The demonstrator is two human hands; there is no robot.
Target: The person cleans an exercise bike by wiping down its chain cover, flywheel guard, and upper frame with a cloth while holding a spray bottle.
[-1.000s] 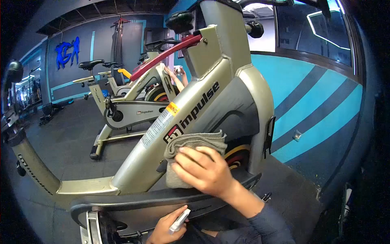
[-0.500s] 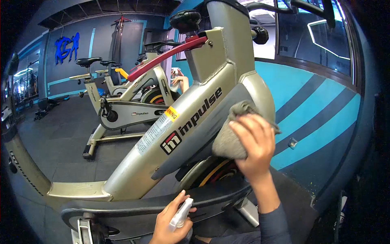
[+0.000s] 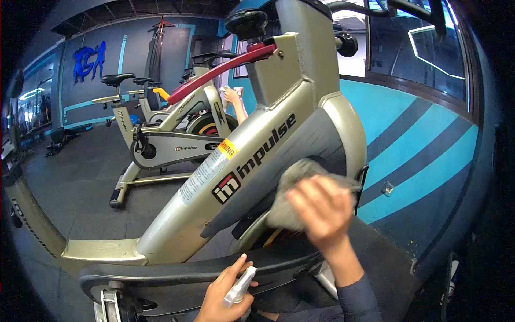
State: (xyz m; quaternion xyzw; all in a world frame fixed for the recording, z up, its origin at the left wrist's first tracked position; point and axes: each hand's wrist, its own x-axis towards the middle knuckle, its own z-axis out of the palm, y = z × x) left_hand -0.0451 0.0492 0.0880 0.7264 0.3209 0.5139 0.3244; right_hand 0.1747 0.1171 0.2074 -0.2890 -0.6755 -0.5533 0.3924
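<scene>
A gold and grey exercise bike (image 3: 185, 228) marked "impulse" fills the middle of the head view. My right hand (image 3: 322, 209) presses a grey-green cloth (image 3: 289, 196) against its dark side panel (image 3: 322, 139), just above the wheel; hand and cloth are blurred by motion. At the bottom centre, my left hand (image 3: 225, 292) is wrapped round a white spray nozzle (image 3: 241, 284), in front of the black lower guard (image 3: 188, 276). The container below the nozzle is mostly hidden.
More exercise bikes (image 3: 177, 147) stand behind at the left. Another person's arm (image 3: 236, 102) shows beyond the frame, near a bike. A red lever (image 3: 222, 70) slopes across the top. A turquoise and dark striped wall (image 3: 418, 155) is at the right.
My right hand and the cloth first moved right and up across the side panel, then lower and slightly left. My left hand keeps its hold on the spray nozzle. The other person's arm has shifted.
</scene>
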